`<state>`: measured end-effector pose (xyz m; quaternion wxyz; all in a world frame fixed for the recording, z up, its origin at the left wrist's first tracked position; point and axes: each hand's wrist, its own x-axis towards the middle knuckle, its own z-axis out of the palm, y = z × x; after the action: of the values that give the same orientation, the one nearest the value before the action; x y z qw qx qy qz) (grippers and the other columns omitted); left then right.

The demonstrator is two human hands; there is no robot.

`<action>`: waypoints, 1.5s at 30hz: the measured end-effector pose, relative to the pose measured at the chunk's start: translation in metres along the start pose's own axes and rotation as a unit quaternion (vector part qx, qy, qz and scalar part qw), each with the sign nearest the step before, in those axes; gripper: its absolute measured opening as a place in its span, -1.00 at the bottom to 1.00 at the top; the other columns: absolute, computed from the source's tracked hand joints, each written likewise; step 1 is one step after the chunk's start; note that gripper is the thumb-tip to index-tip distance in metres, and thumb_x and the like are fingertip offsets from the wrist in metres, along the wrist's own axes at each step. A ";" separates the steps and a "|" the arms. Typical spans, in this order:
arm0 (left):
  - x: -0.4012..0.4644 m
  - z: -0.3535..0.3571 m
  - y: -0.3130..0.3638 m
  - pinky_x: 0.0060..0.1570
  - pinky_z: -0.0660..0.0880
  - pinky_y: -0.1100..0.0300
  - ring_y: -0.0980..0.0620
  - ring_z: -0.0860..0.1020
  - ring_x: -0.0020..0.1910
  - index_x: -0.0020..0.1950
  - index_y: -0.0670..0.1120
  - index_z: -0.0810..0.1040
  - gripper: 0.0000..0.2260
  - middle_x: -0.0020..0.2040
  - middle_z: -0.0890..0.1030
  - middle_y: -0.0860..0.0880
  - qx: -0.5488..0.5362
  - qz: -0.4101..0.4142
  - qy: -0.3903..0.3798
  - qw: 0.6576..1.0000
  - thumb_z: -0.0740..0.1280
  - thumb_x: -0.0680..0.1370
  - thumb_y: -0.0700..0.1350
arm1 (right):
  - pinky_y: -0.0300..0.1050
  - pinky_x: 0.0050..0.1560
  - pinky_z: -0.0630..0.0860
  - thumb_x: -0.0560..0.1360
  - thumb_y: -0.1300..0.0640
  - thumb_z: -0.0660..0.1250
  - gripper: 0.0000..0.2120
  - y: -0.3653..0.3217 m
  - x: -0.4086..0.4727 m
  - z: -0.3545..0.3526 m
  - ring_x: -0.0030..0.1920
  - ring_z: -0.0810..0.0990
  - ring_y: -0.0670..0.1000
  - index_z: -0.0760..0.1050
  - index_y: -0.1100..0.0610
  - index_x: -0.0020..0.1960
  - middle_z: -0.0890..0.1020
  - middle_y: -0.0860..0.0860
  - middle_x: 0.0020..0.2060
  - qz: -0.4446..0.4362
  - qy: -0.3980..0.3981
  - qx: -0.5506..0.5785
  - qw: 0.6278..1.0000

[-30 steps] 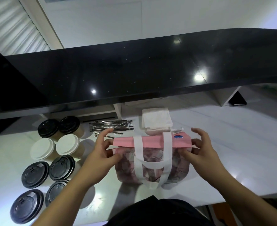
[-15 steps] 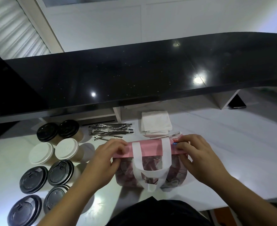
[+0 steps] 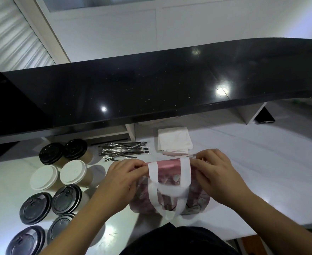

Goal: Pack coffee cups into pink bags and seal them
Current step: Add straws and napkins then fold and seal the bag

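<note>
Pink bag (image 3: 169,165) top pinched between left hand (image 3: 121,181) and right hand (image 3: 217,174).

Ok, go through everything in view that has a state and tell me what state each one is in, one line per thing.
Pink bag with white handles: on the white counter, top folded over, handles hanging down its front.
Left hand: pinching the bag's folded top at its left end.
Right hand: pinching the fold at its right end.
Lidded paper coffee cups: upright, lids on, unpacked, left of the bag.
Wrapped black straws: lying in a loose pile.
White napkins: stacked flat.
</note>
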<state>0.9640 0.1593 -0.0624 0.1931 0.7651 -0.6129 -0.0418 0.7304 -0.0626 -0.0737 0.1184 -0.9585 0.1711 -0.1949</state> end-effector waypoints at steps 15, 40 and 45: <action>0.063 0.006 0.035 -0.24 0.39 0.16 0.02 0.63 -0.03 0.15 0.22 0.65 -0.76 -0.04 0.67 0.12 0.097 0.048 -0.052 0.993 0.25 0.56 0.13 | -0.09 0.03 0.51 0.64 -0.06 0.24 -0.76 -0.028 0.048 -0.002 0.00 0.52 0.01 0.64 -0.03 0.15 0.63 -0.09 -0.01 -0.079 -0.134 0.000 0.988; 0.039 -0.009 -0.005 -0.28 0.56 0.17 0.00 0.67 -0.17 0.00 0.12 0.74 -0.85 -0.17 0.67 0.10 0.054 0.020 -0.026 0.998 0.46 0.53 0.14 | -0.02 -0.08 0.61 0.57 0.13 0.43 -0.89 0.011 0.011 -0.019 -0.07 0.60 0.07 0.68 0.06 0.08 0.66 -0.03 -0.09 -0.032 -0.089 0.006 0.995; 0.012 -0.024 -0.039 -0.19 0.59 0.10 0.04 0.69 -0.12 0.08 0.11 0.79 -0.85 -0.09 0.74 0.16 0.001 -0.046 -0.033 0.998 0.58 0.52 -0.04 | -0.05 -0.14 0.63 0.55 0.14 0.47 -0.91 0.016 0.009 -0.028 -0.12 0.64 0.03 0.71 0.06 0.04 0.68 -0.05 -0.13 -0.024 -0.092 0.043 0.995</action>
<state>1.0101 0.1609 -0.0517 0.1699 0.7907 -0.5833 -0.0755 0.7220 -0.0849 -0.0508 0.1695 -0.9703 0.1276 -0.1162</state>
